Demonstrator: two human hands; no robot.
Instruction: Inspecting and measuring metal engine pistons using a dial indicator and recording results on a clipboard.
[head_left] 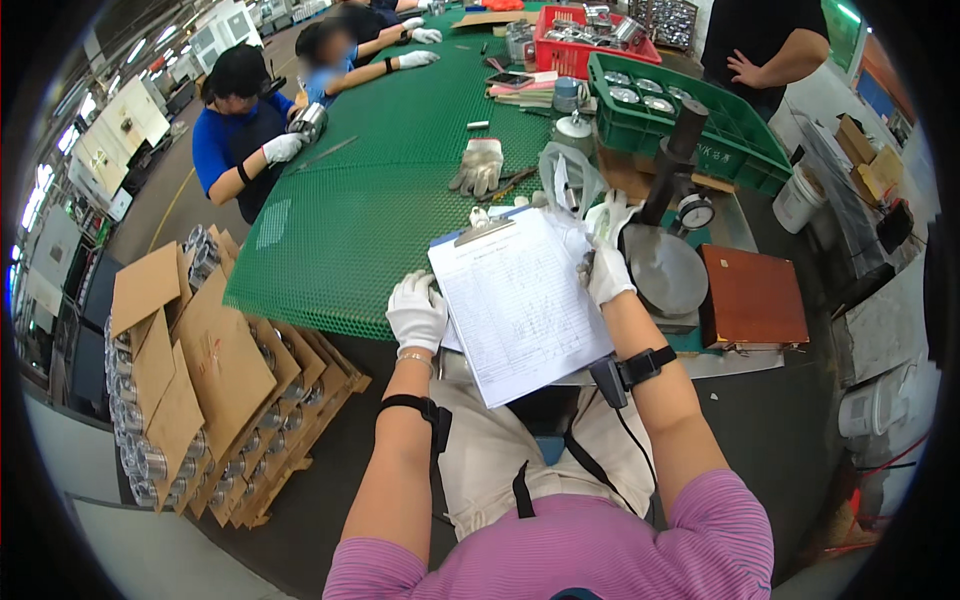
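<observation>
A clipboard (489,233) with a filled-in paper form (522,305) lies aslant before me, its lower end jutting over the table edge. My left hand (416,312), in a white glove, rests by the clipboard's left edge with its fingers slightly bent and apart. On the other side, my gloved right hand (609,274) is beside the clipboard's right edge, close to a crumpled clear plastic bag (571,178). White material around that hand makes its fingers hard to make out. Right of it stands a dial gauge (695,211) on a post above a round metal plate (664,270).
A reddish-brown wooden box (755,296) sits at right. Beyond are a green divided crate (690,125), a red basket (590,50) of metal parts and loose work gloves (478,167). Cardboard-layered metal parts (225,355) stand on a pallet at left. Co-workers (240,130) work along the table's far left side.
</observation>
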